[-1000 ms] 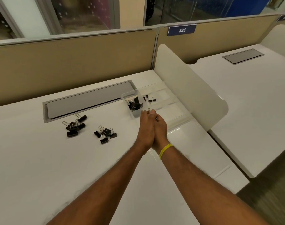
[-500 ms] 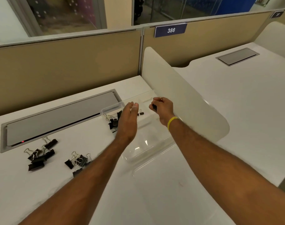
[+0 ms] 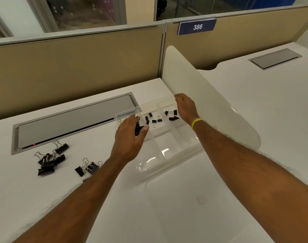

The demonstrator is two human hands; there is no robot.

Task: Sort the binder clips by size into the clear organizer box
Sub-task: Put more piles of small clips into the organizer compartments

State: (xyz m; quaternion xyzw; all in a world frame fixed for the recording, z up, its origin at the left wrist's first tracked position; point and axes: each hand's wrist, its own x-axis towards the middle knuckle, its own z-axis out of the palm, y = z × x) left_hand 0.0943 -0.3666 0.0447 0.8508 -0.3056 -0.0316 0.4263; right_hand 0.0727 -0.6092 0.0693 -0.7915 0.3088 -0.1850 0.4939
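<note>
The clear organizer box lies open on the white desk, split into compartments. Several small black binder clips lie in a middle far compartment, and a few bigger ones in the compartment to its right. My left hand hovers open over the box's left end, hiding most of the clips in that compartment. My right hand is over the far right corner, fingers loosely curled, nothing visible in it. Two loose piles sit left of the box: large clips and medium clips.
The box's clear lid lies flat toward me. A grey cable hatch is set in the desk behind the piles. A white divider panel stands right next to the box. A beige partition wall closes the back.
My hands have parted. The right hand moved to the far right compartment and the dark clip it held is no longer in it. The left hand opened over the box's left end.
</note>
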